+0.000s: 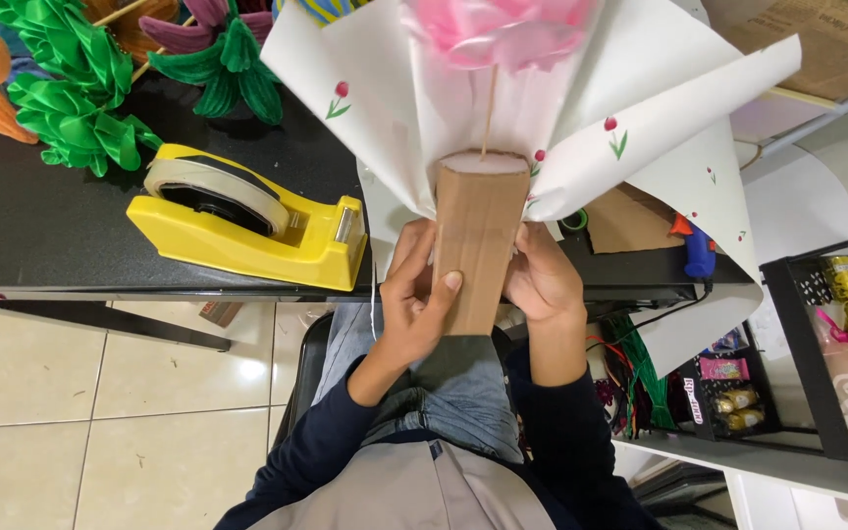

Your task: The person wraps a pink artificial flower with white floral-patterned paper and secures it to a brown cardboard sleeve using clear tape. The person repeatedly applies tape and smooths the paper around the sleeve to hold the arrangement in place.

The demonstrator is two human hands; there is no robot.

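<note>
Both hands gripped a brown paper-wrapped bouquet handle above the lap.

The left hand [422, 299] clasped the brown handle [477, 236], thumb across its front; the right hand [542, 280] held its opposite edge. White wrapping paper [669, 118] printed with small tulips flared toward 12 o'clock around a pink flower [498, 29]. A yellow tape dispenser [247, 218] stood on the black table [41, 216] at 9 o'clock of the handle.

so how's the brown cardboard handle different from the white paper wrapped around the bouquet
The brown cardboard handle is plain and folded into a narrow, stiff, straight-sided column; the white paper carries small red flower prints and fans out in wide, loose sheets. The left hand and right hand grip the handle, while the paper spreads above them, beyond the grip. Both belong to one bouquet around the pink flower.
</note>
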